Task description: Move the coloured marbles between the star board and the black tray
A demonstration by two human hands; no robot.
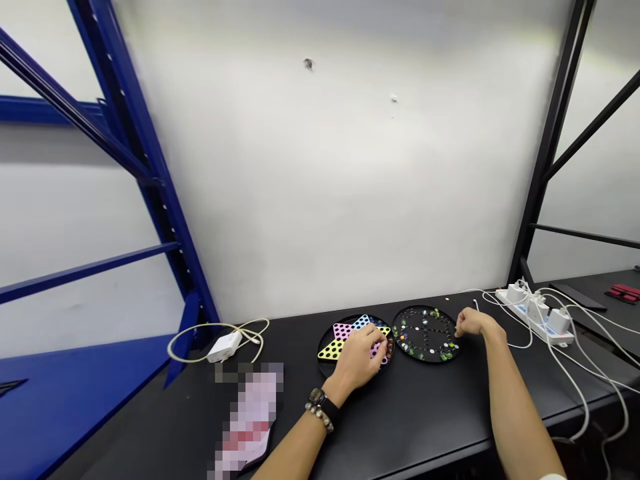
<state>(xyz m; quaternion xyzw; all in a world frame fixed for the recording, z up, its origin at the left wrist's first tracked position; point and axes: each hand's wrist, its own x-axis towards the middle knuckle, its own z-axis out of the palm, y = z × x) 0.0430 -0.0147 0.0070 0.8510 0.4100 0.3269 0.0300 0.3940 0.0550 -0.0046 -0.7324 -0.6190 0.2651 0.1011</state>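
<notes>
A round Chinese checkers board (330, 350) with a coloured star full of holes lies on the black table. My left hand (361, 353), wearing a watch and a beaded bracelet, is over its right half, fingers curled together; what they hold, if anything, is hidden. Beside the board is a round black tray (425, 361) with holes, and several glass marbles (432, 313) sit on it, mostly near the rim. My right hand (471, 323) is closed at the tray's right rim, fingertips pointing down. I cannot make out whether a marble is between them.
A white power strip (537, 317) with plugged chargers and loose white cables stands at the right. At the left lie a white charger (225, 347) with its cable and a blurred pinkish object (255, 413). A white wall (350, 200) rises behind, between blue (150, 153) and black posts (547, 147).
</notes>
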